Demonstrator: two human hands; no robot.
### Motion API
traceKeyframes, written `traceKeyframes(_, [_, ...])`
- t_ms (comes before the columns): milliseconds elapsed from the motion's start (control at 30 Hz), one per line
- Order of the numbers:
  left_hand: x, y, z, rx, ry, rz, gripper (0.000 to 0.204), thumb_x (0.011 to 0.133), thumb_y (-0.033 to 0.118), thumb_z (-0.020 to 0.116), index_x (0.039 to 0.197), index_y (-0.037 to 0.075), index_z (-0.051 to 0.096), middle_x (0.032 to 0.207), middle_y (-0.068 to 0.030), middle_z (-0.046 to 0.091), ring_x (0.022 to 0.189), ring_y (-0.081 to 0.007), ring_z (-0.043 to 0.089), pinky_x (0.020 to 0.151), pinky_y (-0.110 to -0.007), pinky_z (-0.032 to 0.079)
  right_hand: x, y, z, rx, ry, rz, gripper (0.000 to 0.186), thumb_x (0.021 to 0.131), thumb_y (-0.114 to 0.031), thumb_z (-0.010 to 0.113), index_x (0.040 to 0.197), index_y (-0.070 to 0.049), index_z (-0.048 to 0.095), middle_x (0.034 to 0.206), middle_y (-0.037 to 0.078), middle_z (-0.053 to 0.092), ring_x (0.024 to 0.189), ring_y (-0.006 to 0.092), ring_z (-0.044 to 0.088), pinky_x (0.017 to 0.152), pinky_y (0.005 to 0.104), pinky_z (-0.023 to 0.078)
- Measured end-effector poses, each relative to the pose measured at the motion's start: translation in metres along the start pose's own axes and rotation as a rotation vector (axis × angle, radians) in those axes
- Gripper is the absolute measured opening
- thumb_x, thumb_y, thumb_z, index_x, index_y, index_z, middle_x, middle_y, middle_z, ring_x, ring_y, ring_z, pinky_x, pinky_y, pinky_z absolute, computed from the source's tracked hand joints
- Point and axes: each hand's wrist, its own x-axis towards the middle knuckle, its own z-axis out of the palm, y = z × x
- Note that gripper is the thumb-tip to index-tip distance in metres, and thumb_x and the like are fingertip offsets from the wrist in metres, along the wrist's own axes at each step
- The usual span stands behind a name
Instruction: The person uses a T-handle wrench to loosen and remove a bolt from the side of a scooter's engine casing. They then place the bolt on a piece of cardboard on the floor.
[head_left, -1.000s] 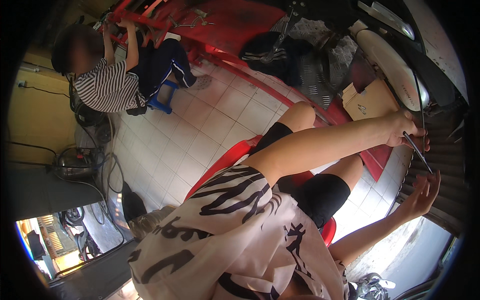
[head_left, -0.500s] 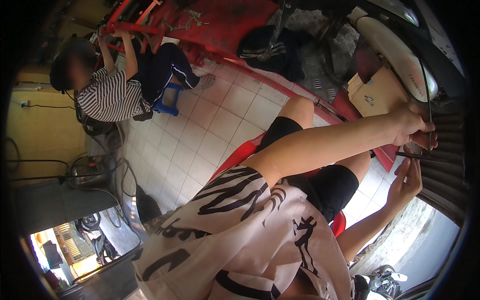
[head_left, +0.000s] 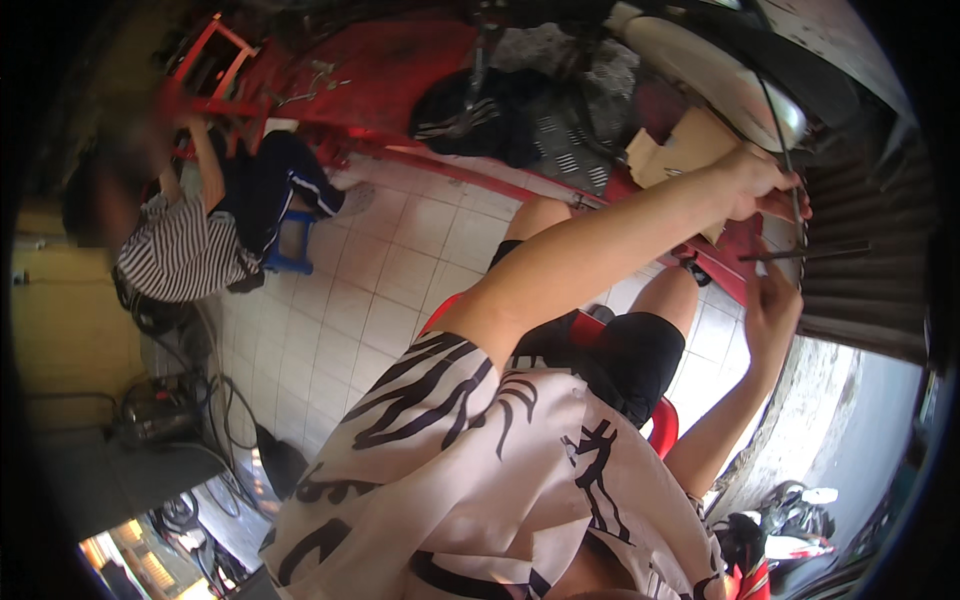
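White tiles (head_left: 400, 265) border a red platform (head_left: 375, 85) near the left fingers (head_left: 784, 206).

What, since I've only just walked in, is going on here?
The person's left hand is at a thin dark cable that runs past a pale rounded casing. The right hand, lower down, is at a dark rod; how firmly either is gripped, I can't tell. A co-worker in a striped shirt sits on a blue stool, arms raised toward a red frame.
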Motion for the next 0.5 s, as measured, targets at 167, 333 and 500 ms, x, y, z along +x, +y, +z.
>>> traceKeyframes(167, [-0.002,0.006,-0.005,0.206,-0.04,-0.016,0.021,0.098,0.009,0.046,0.095,-0.008,0.058,0.092,-0.0173,0.065,0.086,-0.0312,0.068,0.08,-0.041,0.058,-0.001,-0.027,0.003,0.267,0.183,-0.124,0.056,0.075,0.0,0.063,0.131,-0.001,0.053,0.05,0.009,0.039,0.043,0.0109,0.036,0.047,0.0258,0.033])
traceKeyframes(333, [-0.004,0.007,-0.007,0.282,0.029,-0.047,0.019,0.097,0.011,0.05,0.099,-0.006,0.058,0.096,-0.0156,0.064,0.092,-0.0275,0.065,0.087,-0.039,0.057,-0.006,0.001,-0.016,0.149,0.312,0.116,0.056,0.079,-0.004,0.061,0.134,-0.001,0.049,0.046,0.008,0.039,0.042,0.0121,0.038,0.048,0.0255,0.036])
traceKeyframes(500, [-0.006,0.013,-0.009,0.318,0.035,-0.053,0.019,0.096,0.012,0.052,0.1,-0.005,0.058,0.099,-0.015,0.064,0.094,-0.0269,0.066,0.087,-0.037,0.056,-0.006,0.002,-0.004,0.088,0.102,0.197,0.049,0.079,-0.009,0.063,0.126,0.002,0.054,0.053,0.017,0.053,0.046,0.0257,0.055,0.052,0.0299,0.042])
